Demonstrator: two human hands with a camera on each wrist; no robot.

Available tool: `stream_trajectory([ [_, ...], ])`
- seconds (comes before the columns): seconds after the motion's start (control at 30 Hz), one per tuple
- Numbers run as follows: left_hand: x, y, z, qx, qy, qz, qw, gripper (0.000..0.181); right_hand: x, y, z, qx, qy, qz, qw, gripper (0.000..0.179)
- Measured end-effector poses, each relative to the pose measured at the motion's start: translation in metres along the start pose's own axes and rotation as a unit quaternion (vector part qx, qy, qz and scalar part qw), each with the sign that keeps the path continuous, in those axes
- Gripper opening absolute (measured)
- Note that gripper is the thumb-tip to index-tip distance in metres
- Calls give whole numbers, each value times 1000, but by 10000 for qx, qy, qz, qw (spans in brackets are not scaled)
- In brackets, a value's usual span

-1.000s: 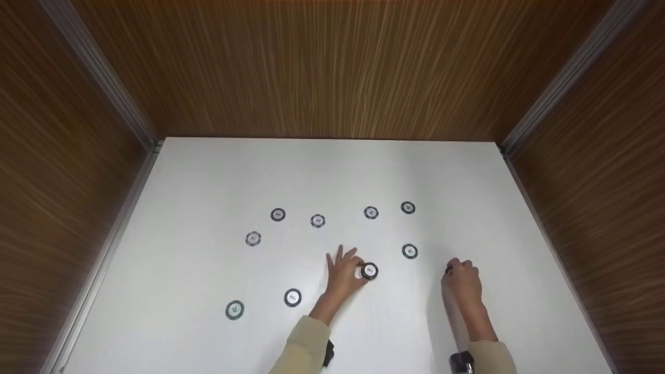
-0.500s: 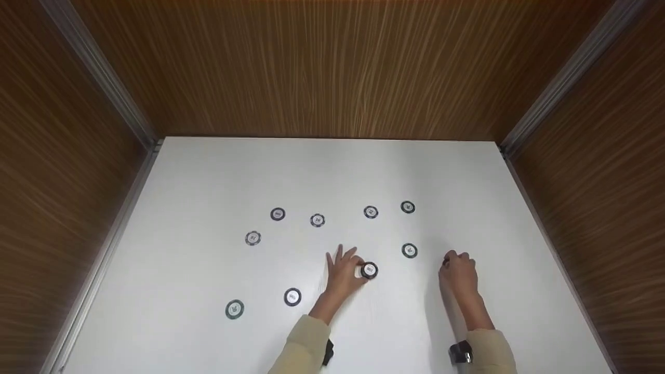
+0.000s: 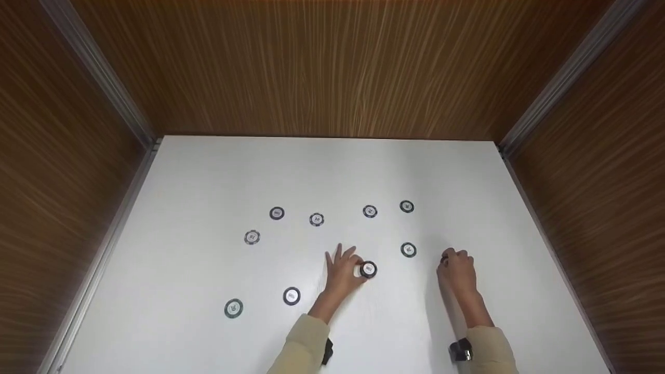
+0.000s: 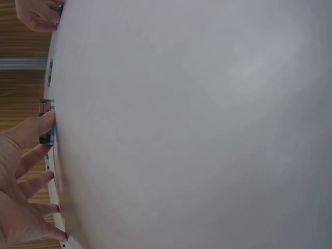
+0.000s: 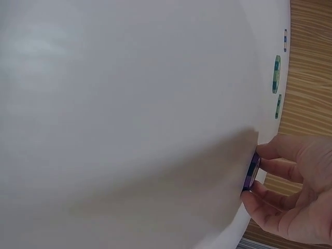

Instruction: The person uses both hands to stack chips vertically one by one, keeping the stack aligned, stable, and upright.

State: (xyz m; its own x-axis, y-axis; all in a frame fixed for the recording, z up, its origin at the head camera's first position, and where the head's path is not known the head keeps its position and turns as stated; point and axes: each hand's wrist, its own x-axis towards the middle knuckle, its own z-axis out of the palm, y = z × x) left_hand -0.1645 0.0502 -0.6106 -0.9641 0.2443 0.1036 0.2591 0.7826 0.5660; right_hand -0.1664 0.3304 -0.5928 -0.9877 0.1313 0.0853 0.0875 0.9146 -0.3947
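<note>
My left hand (image 3: 341, 274) pinches a short stack of poker chips (image 3: 368, 269) between thumb and index finger, the other fingers spread out. In the left wrist view the stack (image 4: 46, 122) shows layered edges and stands on the white table. Farther right, my right hand (image 3: 459, 270) grips a single purple and dark poker chip (image 5: 251, 172) by its edge, close over the tabletop. From above, the fingers mostly cover that chip. A green-edged chip (image 3: 409, 250) lies flat between the two hands.
Several chips lie flat and apart on the white table (image 3: 208, 171), among them a black-rimmed chip (image 3: 291, 296) and a green chip (image 3: 234, 308) near the left forearm. Others form a loose row farther back, such as the chip (image 3: 370, 211). Wood-grain panels (image 3: 332, 67) enclose the table.
My right hand has moved slightly forward and left with its chip. My left hand stays on the stack, and the loose chips have not moved.
</note>
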Motion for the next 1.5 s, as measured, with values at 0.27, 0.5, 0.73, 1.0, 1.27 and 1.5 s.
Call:
stream_trajectory([
  [0.27, 0, -1, 1, 1, -13, 37, 10000, 34, -3, -1, 1, 220, 23, 72, 9997, 20],
  [0.5, 2, -2, 1, 31, -34, -25, 10000, 35, 1, -6, -2, 516, -49, 52, 9986, 21],
  [0.73, 1, -3, 1, -113, -90, -107, 9998, 35, 2, -12, -4, 543, -184, -50, 9983, 16],
  [1.0, 2, -3, 1, -115, -57, -67, 9999, 33, -2, -17, -5, 635, -387, 98, 9972, 14],
  [1.27, 2, 0, 2, 0, -73, -62, 10000, 34, -6, -16, -3, 597, -375, 67, 9975, 11],
  [1.5, 1, -1, -1, -110, -22, -41, 9999, 35, -3, -19, -2, 607, -461, 37, 9971, 11],
])
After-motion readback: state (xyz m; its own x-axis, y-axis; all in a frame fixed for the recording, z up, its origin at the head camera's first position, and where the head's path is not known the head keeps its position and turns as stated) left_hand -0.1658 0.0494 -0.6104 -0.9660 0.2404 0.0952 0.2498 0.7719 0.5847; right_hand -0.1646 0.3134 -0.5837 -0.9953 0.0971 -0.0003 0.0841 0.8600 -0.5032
